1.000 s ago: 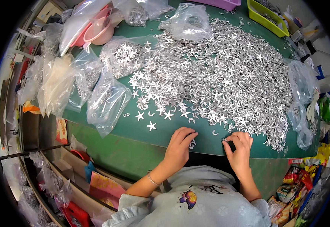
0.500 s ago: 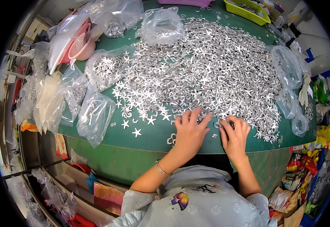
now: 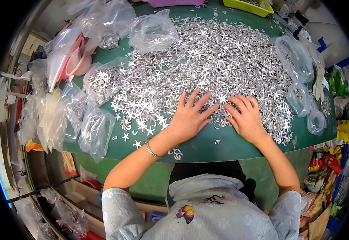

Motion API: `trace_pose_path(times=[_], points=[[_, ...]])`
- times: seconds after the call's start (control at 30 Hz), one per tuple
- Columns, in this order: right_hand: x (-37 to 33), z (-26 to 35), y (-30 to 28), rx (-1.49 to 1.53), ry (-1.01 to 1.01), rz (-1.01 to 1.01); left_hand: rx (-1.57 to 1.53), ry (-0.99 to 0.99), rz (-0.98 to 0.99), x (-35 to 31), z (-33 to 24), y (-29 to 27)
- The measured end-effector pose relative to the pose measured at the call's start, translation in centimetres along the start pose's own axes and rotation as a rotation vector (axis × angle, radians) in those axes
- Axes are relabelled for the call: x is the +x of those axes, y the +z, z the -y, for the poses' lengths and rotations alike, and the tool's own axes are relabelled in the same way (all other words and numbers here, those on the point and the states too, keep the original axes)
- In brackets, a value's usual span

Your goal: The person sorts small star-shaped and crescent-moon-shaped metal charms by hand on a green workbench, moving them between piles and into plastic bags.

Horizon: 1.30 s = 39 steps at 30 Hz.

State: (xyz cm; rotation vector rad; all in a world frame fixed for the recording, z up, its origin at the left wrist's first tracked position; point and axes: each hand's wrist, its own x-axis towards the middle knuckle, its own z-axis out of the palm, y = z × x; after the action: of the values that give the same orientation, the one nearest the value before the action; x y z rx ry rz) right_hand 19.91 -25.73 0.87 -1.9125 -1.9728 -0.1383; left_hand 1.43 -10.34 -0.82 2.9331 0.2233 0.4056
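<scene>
A wide heap of small silvery metal pieces point(image 3: 230, 60), many star-shaped and others curved or ring-like, covers much of the green tabletop point(image 3: 238, 151). My left hand point(image 3: 187, 122) lies at the heap's near edge with its fingers spread over the pieces. Beside it, my right hand point(image 3: 246, 121) rests on the heap too, fingers stretched and apart. Neither hand visibly holds a piece. Between the two hands is a silvery ring point(image 3: 217, 125); a tiny piece point(image 3: 217, 141) lies nearer the table edge. Several loose stars, among them one star point(image 3: 137, 143), lie left of my left forearm.
Clear plastic bags point(image 3: 96, 130) of pieces line the left side, near pink tubs point(image 3: 80, 64). Another clear bag point(image 3: 152, 34) sits on the far side. More bags point(image 3: 296, 60) lie at right. A purple tray point(image 3: 174, 3) and yellow-green tray point(image 3: 248, 7) stand at the back.
Both hands have moved forward, farther into the heap, and their fingers have spread more. The view has shifted slightly, so the table's contents appear farther left.
</scene>
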Motion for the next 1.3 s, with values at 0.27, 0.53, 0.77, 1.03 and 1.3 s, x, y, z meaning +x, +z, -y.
trace_pose_path(times=[0.27,0.53,0.77,1.03,1.3], points=[[0.5,-1.2,-3.1,0.36,0.057,0.046,-0.029,-0.141,-0.122,1.6,2.1,0.4],[-3.1,-2.5,-2.4,-0.11,0.116,0.17,0.017,-0.134,-0.147,1.9,2.4,0.6],[-2.9,-3.8,-1.3,-0.142,0.079,0.153,-0.063,-0.22,-0.153,2.8,-0.9,-0.6],[-1.2,-5.3,-1.1,-0.022,0.104,0.069,-0.083,0.087,0.028,5.5,-3.3,1.7],[-0.7,-6.6,-0.4,-0.071,0.061,0.018,-0.024,0.032,-0.023,6.1,-3.2,2.2]])
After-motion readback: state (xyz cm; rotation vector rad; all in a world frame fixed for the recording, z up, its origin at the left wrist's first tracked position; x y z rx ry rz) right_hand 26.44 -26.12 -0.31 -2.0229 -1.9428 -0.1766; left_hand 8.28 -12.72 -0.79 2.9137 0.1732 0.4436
